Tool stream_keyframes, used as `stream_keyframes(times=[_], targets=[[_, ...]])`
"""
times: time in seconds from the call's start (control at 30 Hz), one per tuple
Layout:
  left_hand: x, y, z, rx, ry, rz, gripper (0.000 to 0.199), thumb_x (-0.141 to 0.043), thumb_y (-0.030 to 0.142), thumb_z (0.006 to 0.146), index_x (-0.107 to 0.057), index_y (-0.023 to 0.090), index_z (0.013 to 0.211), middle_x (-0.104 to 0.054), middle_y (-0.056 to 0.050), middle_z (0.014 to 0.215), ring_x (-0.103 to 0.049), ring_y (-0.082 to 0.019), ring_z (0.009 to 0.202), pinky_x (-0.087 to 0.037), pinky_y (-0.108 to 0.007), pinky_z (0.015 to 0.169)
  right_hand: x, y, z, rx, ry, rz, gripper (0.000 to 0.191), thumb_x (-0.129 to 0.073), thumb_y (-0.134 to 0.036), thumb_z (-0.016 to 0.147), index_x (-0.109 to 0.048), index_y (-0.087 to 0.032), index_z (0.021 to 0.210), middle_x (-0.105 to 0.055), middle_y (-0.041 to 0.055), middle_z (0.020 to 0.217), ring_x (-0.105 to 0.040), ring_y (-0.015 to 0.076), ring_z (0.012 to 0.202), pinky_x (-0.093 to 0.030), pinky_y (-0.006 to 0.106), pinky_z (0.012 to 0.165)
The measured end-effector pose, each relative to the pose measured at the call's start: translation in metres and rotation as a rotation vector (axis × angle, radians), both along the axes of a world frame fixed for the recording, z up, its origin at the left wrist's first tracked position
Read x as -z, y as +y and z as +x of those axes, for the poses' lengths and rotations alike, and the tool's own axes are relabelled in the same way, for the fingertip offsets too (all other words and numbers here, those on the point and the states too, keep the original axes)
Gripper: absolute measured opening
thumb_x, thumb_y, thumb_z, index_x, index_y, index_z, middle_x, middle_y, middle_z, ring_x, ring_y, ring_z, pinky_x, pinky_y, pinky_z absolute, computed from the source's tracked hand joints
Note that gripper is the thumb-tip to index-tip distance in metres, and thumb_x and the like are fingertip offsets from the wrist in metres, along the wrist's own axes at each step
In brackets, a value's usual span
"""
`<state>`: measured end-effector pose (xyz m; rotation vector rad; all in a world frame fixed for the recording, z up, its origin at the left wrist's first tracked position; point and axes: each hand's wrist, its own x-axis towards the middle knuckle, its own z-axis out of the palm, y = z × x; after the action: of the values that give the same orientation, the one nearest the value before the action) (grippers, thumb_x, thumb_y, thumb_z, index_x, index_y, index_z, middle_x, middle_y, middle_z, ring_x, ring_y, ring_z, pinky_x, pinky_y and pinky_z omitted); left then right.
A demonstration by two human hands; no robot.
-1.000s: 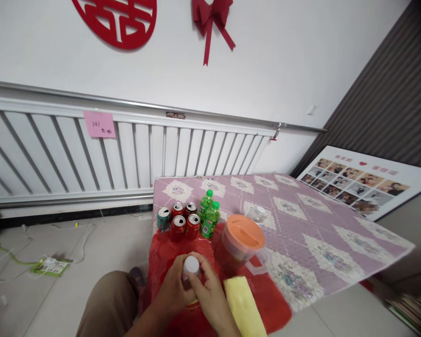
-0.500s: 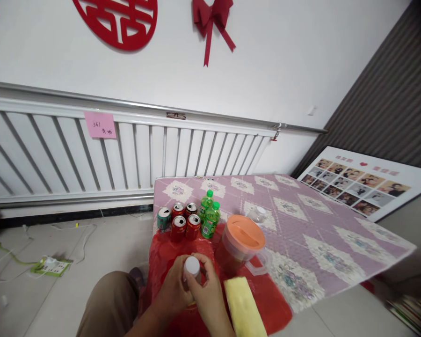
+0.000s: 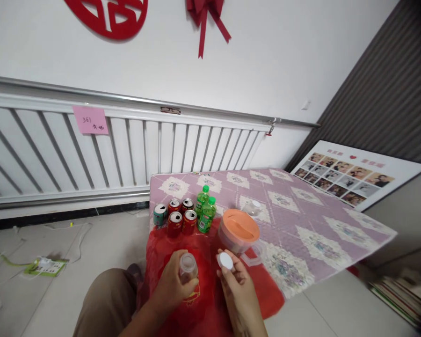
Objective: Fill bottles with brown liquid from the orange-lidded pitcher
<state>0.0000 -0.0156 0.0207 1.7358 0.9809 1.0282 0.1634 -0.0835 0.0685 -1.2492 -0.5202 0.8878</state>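
Observation:
My left hand [image 3: 175, 281] is wrapped round a small clear bottle [image 3: 187, 266] with an uncovered mouth, held over the red plastic sheet [image 3: 205, 306]. Between the fingers of my right hand [image 3: 236, 278] is a round white cap [image 3: 225, 260], apart from the bottle. Beyond my right hand stands a clear pitcher with an orange lid [image 3: 241, 224]. Several opened drink cans [image 3: 174, 223] and two green bottles [image 3: 206, 215] are grouped behind the sheet. Another clear bottle with a white cap [image 3: 253, 207] lies behind the pitcher.
A floral cloth [image 3: 323, 224] covers the table. A white radiator [image 3: 136, 150] runs along the wall behind. On the floor at left lie a power strip [image 3: 46, 267] and cables. A photo board [image 3: 358, 175] leans at the right.
The white cap has come off the small bottle. My hands have moved apart, my right hand going right with the cap. The yellow block no longer shows, and the view has shifted slightly.

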Motion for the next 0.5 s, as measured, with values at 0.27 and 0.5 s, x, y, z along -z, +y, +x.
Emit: stream_keyframes(times=[0.27,0.5], targets=[[0.007,0.002,-0.001,-0.034,0.023,0.009,0.056,-0.069,0.019,0.064,-0.050,0.018,0.116,-0.063,-0.009,0.111,-0.063,-0.028,0.103,-0.050,-0.046,0.094,0.037,-0.044,0.026,0.041,-0.181,-0.143,0.044,-0.078,-0.037,0.057,-0.071,-0.021,0.097,-0.076,0.0089,0.095,-0.071,0.0281,0.088,-0.057,0.041,0.078],[0.010,0.002,-0.003,-0.035,0.091,0.046,0.055,-0.068,0.023,0.066,-0.047,0.017,0.117,-0.061,-0.010,0.114,-0.061,-0.028,0.107,-0.049,-0.048,0.096,0.087,-0.072,0.020,-0.141,-0.928,-0.316,0.044,-0.060,-0.020,0.066,-0.069,-0.018,0.110,-0.073,0.0115,0.108,-0.070,0.0278,0.097,-0.055,0.039,0.088]])
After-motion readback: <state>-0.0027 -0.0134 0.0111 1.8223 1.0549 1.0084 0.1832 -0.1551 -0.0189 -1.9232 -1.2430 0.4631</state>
